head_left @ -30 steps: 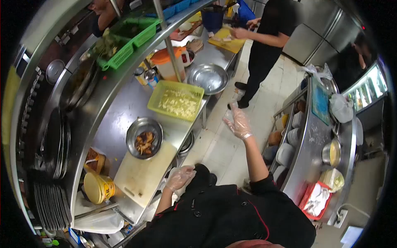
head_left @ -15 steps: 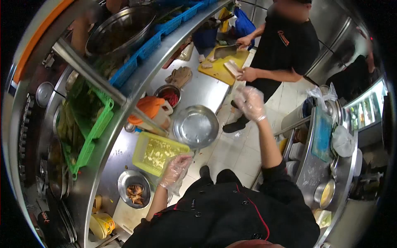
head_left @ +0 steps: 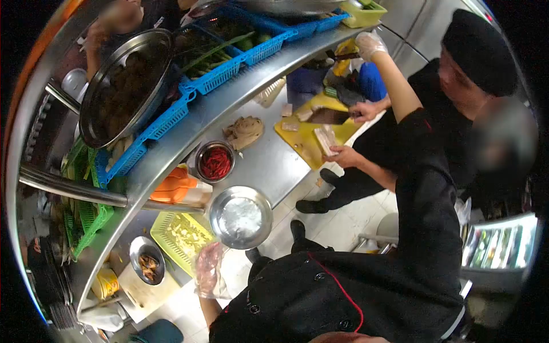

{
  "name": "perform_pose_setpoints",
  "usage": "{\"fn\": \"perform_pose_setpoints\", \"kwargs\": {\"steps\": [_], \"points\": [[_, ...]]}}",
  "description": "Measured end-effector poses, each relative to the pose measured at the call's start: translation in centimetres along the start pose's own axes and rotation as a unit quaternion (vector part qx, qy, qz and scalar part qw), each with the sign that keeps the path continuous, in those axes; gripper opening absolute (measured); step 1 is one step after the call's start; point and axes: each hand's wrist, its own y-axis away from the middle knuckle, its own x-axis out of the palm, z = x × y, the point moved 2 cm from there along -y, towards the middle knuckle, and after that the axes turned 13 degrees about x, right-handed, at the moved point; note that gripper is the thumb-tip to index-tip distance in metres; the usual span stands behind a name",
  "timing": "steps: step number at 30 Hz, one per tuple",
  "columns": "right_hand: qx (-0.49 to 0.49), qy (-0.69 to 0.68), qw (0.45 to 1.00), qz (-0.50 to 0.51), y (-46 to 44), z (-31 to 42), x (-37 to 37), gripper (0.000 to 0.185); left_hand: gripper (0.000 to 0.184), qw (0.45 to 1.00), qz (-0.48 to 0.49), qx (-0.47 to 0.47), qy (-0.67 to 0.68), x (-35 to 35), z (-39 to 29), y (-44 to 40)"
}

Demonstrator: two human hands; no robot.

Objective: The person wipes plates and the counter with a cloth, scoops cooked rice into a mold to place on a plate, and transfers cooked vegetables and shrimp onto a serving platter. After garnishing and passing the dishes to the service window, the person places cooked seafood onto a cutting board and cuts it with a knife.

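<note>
My right hand [head_left: 370, 44], in a clear plastic glove, is stretched far up to the end of the steel shelf. It is nearest to a light green basket [head_left: 366, 16] and a dark handle-like thing [head_left: 345, 56]; whether it touches either I cannot tell. My left hand [head_left: 209, 266], in a loose clear glove, is low beside a yellow-green basket [head_left: 166, 237] holding pale chopped pieces [head_left: 186, 237]. Motion smears its fingers. Close to it stands a steel bowl [head_left: 240, 217], apparently without food. A smaller bowl [head_left: 137, 248] contains browned pieces [head_left: 149, 267].
A co-worker's hands [head_left: 343, 157] hold a cleaver [head_left: 329, 116] and a pale slab [head_left: 325, 140] over a yellow cutting board [head_left: 297, 146]. Red peppers [head_left: 216, 163] fill a bowl. Blue baskets [head_left: 269, 48] and a large pot [head_left: 126, 97] line the raised shelf [head_left: 229, 108].
My right hand has moved up and away, past the co-worker, to the shelf's end. My view has turned and shifted. My left hand stays near the yellow-green basket.
</note>
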Motion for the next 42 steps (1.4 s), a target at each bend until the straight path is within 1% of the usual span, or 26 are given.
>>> {"fn": "perform_pose_setpoints", "kwargs": {"steps": [2,4,5,6,7,9,10,13,14,15,17,20,22,23,24,26,27,28,29,30,31,33,34,38,41,42], "points": [[-0.027,0.031,0.998,0.048,-3.7,-0.3,3.5,0.032,0.026,0.999,-0.045,-0.016,-0.002,1.9,1.2,1.8],[-0.050,0.051,0.993,0.096,-7.3,-0.1,7.5,0.035,0.028,0.996,-0.078,-0.025,0.036,3.6,2.0,3.4],[0.007,0.059,0.985,0.164,-8.4,0.6,8.8,0.044,0.029,0.994,-0.095,-0.030,0.054,4.4,2.2,4.2],[0.000,0.057,0.985,0.164,-10.9,1.1,13.1,0.046,0.029,0.992,-0.108,-0.033,0.054,5.0,2.4,4.8],[-0.011,0.080,0.983,0.166,-11.8,1.8,15.4,0.045,0.029,0.990,-0.124,-0.045,0.045,5.6,2.2,5.4],[0.060,0.013,0.988,0.142,-8.9,3.9,11.6,0.039,0.028,0.985,-0.154,-0.073,0.029,6.7,1.3,5.9],[0.106,-0.062,0.987,0.102,-12.6,4.4,17.2,0.038,0.026,0.986,-0.151,-0.066,0.007,7.3,0.2,5.9],[0.054,0.013,0.989,0.135,-13.3,5.2,19.2,0.042,0.025,0.985,-0.163,-0.056,-0.020,7.6,0.2,6.7],[0.038,-0.001,0.993,0.114,-13.2,4.9,19.8,0.041,0.023,0.985,-0.159,-0.066,-0.026,7.6,-0.1,6.7],[0.025,-0.015,0.995,0.091,-13.0,4.3,20.3,0.042,0.023,0.985,-0.164,-0.055,-0.015,7.7,-0.1,6.7],[-0.013,-0.028,0.996,0.082,-10.6,2.9,17.0,0.038,0.022,0.985,-0.170,-0.029,0.013,8.0,0.0,6.6],[-0.092,-0.039,0.991,0.091,-3.2,0.7,7.0,0.034,0.021,0.988,-0.149,-0.019,-0.033,8.0,0.3,6.1],[-0.108,-0.072,0.983,0.133,1.6,-1.4,2.2,0.032,0.022,0.989,-0.109,0.010,-0.098,8.0,-0.6,5.7],[-0.007,-0.175,0.952,0.252,-2.4,-3.5,9.6,0.066,0.022,0.986,-0.093,0.024,-0.133,7.8,-1.0,5.8],[-0.014,-0.170,0.956,0.237,-1.6,-4.6,10.0,0.064,0.026,0.993,-0.102,0.019,-0.060,7.3,0.5,6.3],[-0.058,-0.185,0.969,0.151,3.1,-4.1,7.9,0.061,0.028,0.991,-0.088,0.071,-0.073,6.6,-0.9,7.2],[-0.085,-0.216,0.966,0.115,6.0,-3.0,7.1,0.060,0.030,0.987,-0.107,0.065,0.097,5.8,0.5,8.4],[-0.112,-0.248,0.958,0.088,8.6,-1.7,6.5,0.058,0.033,0.983,-0.123,0.032,0.130,4.9,1.4,9.1],[-0.130,-0.280,0.948,0.077,11.8,-0.9,6.1,0.057,0.033,0.990,-0.127,0.033,0.044,3.9,1.6,10.3],[-0.145,-0.307,0.937,0.079,14.6,0.5,5.8,0.056,0.030,0.962,-0.176,0.030,0.207,3.1,1.3,11.7],[-0.157,-0.327,0.928,0.086,17.5,1.0,5.8,0.054,0.031,0.977,-0.188,0.035,0.089,2.0,1.1,13.4],[-0.175,-0.339,0.917,0.120,23.2,2.4,5.0,0.052,0.032,0.973,-0.181,0.017,-0.143,0.2,1.1,16.7],[-0.181,-0.338,0.913,0.137,26.0,2.8,4.1,0.050,0.027,0.958,-0.222,-0.050,-0.173,-0.2,-0.5,18.4],[-0.212,-0.317,0.901,0.208,34.3,5.1,-0.8,0.046,0.032,0.937,-0.316,-0.057,-0.139,-2.7,3.8,25.0],[-0.277,-0.304,0.876,0.250,38.0,8.8,-4.4,0.043,0.031,0.928,-0.335,-0.114,-0.113,-4.4,3.8,27.8],[-0.310,-0.305,0.863,0.258,39.1,11.0,-5.7,0.042,0.031,0.928,-0.331,-0.104,-0.135,-5.1,4.3,28.6]]}}
